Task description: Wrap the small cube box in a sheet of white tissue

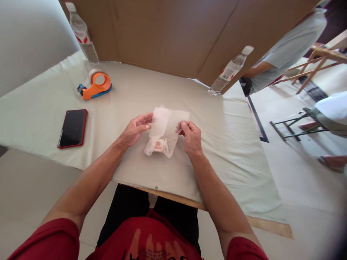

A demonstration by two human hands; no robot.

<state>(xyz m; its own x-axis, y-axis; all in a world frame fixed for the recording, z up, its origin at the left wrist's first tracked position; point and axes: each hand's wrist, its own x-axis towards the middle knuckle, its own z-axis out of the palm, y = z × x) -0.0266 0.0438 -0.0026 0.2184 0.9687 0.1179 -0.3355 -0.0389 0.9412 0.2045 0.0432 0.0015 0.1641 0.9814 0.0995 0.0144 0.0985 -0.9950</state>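
Observation:
A translucent white plastic bag (169,121) lies over the cloth in front of me. At its lower end sits a small pale box (159,145) with reddish print, seen through or wrapped by the thin film; I cannot tell whether it is sealed in. My left hand (137,127) is at the bag's left edge, thumb and fingers apart, fingertips partly behind the film. On the opposite side, my right hand (192,134) pinches the bag's right edge between thumb and fingers.
An orange tape dispenser (95,86) and a red-edged phone (72,128) lie to the left. Water bottles stand at the back left (83,36) and back right (229,72), against a tall cardboard panel (168,32). Other people (290,45) are at the right, beyond the table.

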